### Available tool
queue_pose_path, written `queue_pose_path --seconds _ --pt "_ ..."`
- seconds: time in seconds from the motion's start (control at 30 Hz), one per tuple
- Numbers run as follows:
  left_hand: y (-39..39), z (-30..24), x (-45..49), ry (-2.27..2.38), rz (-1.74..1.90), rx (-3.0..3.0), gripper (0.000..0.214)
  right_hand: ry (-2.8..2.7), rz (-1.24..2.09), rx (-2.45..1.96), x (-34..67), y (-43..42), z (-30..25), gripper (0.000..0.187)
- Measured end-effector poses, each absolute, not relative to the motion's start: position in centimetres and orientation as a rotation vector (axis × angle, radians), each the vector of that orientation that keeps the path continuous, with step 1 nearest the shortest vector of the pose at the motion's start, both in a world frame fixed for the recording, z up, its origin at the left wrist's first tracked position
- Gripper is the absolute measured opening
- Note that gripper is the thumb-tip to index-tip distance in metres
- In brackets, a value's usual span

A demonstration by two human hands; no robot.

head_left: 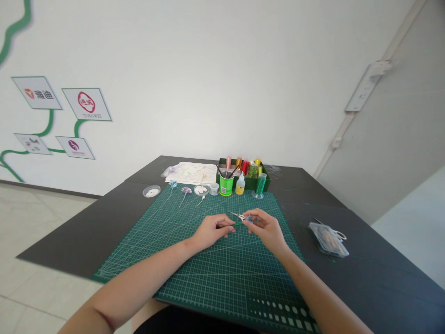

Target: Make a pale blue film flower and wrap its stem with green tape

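Note:
Above the green cutting mat, my left hand is closed around a thin green stem that points to the right. My right hand pinches the stem's other end, where a small pale-blue flower shows between the fingertips. Just behind the right fingertips is a pointed silver tool with a white part, which looks like small scissors; whether it is held or lies on the mat I cannot tell. Finished-looking blue and purple wire-stemmed flowers lie at the mat's far left.
At the back stand a green brush pot, a glue bottle, a teal thread spool and a box of thread spools. Shallow dishes sit left. A plastic case and white-handled scissors lie right.

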State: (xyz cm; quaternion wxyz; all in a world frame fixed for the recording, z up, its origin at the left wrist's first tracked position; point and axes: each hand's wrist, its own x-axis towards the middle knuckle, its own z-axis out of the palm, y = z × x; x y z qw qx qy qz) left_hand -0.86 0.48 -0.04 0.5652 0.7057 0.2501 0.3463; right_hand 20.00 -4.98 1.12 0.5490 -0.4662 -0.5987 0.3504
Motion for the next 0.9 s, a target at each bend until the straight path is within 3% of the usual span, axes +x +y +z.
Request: queue_pose_path --seconds 0.23,0.33,0.5,0.9 --pt "1.0 -0.2 -0.9 0.509 0.789 1.527 0.041 -1.559 0.796 -1.036 20.5 -5.0 0.9 0.073" --pt "1.2 0.0 -1.0 0.465 0.761 1.479 0.042 -1.604 0.721 -1.054 20.5 -5.0 0.7 0.063" --pt "1.2 -0.1 -1.0 0.389 0.681 1.432 0.039 -1.654 0.684 -0.997 20.3 -5.2 1.3 0.030" --pt "1.1 0.0 -1.2 0.289 0.491 1.423 0.039 -1.817 0.922 -0.819 19.4 -6.0 1.7 0.032"
